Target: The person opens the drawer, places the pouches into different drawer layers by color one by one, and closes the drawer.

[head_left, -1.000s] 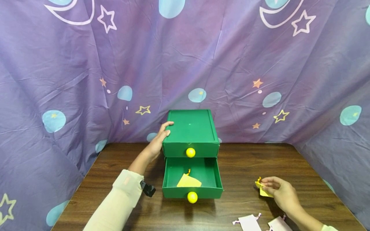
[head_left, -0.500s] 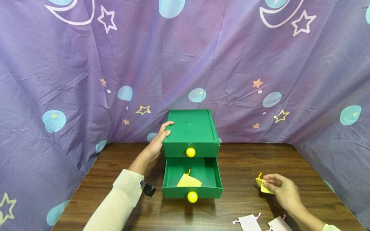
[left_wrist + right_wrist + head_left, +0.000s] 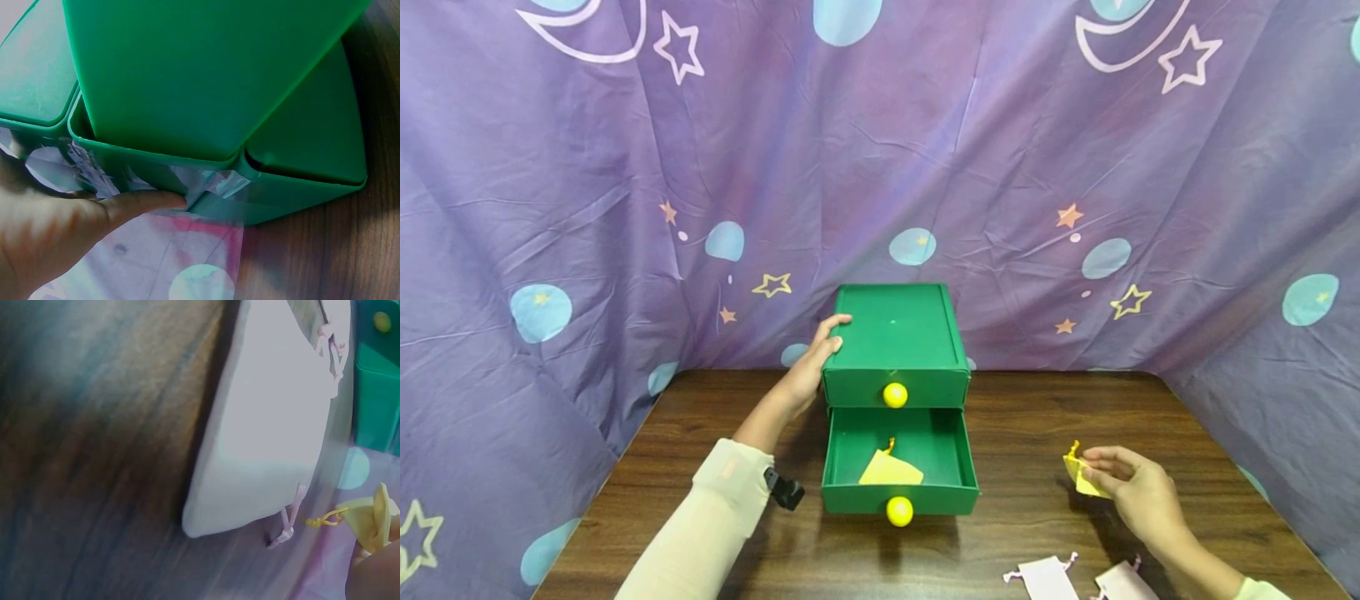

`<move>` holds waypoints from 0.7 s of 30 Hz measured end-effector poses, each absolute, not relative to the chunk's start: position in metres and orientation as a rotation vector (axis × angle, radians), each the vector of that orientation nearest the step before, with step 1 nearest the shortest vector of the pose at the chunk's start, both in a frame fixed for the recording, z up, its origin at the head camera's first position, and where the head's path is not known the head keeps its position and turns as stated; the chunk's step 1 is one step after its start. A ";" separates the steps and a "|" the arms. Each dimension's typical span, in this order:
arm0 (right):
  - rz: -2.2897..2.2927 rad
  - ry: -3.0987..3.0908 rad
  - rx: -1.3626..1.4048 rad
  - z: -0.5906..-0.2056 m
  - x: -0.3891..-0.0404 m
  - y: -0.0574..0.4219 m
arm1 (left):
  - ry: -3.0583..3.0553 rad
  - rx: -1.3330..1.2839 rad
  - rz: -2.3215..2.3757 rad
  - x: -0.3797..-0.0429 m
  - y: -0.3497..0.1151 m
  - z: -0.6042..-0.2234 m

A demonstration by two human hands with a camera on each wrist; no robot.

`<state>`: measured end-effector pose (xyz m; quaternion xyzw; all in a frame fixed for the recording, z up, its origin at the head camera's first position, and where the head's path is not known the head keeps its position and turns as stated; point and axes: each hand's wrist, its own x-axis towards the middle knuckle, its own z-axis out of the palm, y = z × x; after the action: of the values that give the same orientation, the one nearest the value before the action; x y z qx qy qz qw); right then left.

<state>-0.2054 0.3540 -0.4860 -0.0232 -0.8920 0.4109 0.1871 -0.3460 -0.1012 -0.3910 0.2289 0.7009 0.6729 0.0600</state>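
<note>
A small green drawer cabinet (image 3: 891, 329) with yellow knobs stands mid-table, its lower drawer (image 3: 947, 450) pulled out. In that drawer lies a yellow drawstring pouch (image 3: 889, 471). My left hand (image 3: 801, 375) rests against the cabinet's left side, fingertips at its top edge; in the left wrist view the thumb (image 3: 147, 201) stretches along the green wall. At the right, my right hand (image 3: 1142, 492) pinches a second yellow drawstring pouch (image 3: 1084, 479) between thumb and fingers, raised over the table. The right wrist view shows this held pouch (image 3: 369, 519) at its right edge.
Two pale pink drawstring pouches lie on the wooden table (image 3: 1022, 467) at the front: one pouch (image 3: 1048, 579) left of the other pouch (image 3: 1126, 582), which is beside my right forearm. A purple patterned cloth (image 3: 880, 167) hangs behind the table.
My right hand has lifted slightly, with the yellow pouch tilting more upright in its fingers. The left hand, cabinet and drawer have stayed put.
</note>
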 end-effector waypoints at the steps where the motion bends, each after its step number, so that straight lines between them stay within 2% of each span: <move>1: 1.168 -2.504 -0.064 -0.486 -0.206 0.354 | 2.126 0.693 2.034 -0.346 -0.101 -0.391; 21: 1.232 -2.484 -0.018 -0.477 -0.206 0.348 | 2.135 0.704 2.015 -0.346 -0.102 -0.390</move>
<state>-0.2057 0.3481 -0.4769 -0.0064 -0.8807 0.4367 0.1833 -0.3459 -0.1020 -0.3902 0.2327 0.7059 0.6662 0.0611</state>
